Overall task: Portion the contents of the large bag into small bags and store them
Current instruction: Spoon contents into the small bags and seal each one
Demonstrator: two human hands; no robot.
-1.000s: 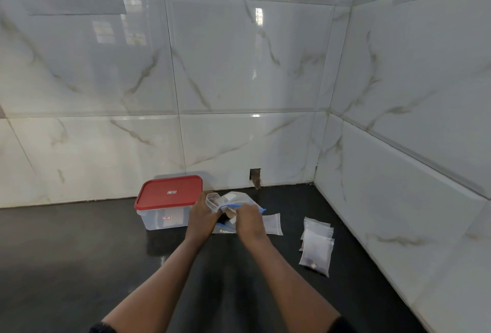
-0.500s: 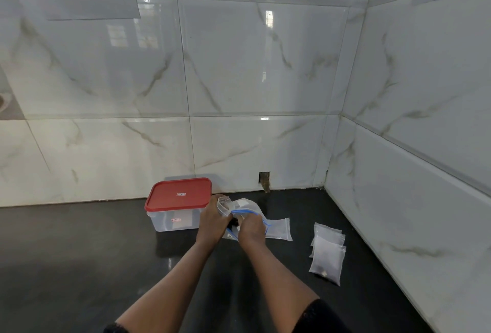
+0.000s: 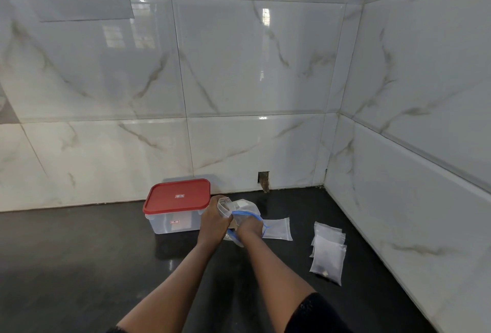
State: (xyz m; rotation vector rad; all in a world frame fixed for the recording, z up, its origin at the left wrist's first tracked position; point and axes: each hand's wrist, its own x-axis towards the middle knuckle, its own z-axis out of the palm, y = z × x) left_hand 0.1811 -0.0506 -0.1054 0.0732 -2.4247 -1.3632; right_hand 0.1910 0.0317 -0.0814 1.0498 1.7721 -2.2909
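**Q:** Which step is shown?

**A:** Filling, by the look of it. The left hand (image 3: 214, 222) grips an open small bag (image 3: 224, 206) at its mouth. The right hand (image 3: 249, 226) is at the mouth of the blue-zipped large bag (image 3: 245, 209). Its fingers are hidden, so its grip cannot be told.

**Q:** What next, and what surrounds it?

**A:** Likely transferring a portion, then sealing the bag. The red-lidded box (image 3: 176, 197), at the hands' 10 o'clock, is closed and would need opening for storage. An empty bag (image 3: 277, 229) lies just beside at 3 o'clock. The filled bags (image 3: 328, 253) lie near at 4 o'clock.
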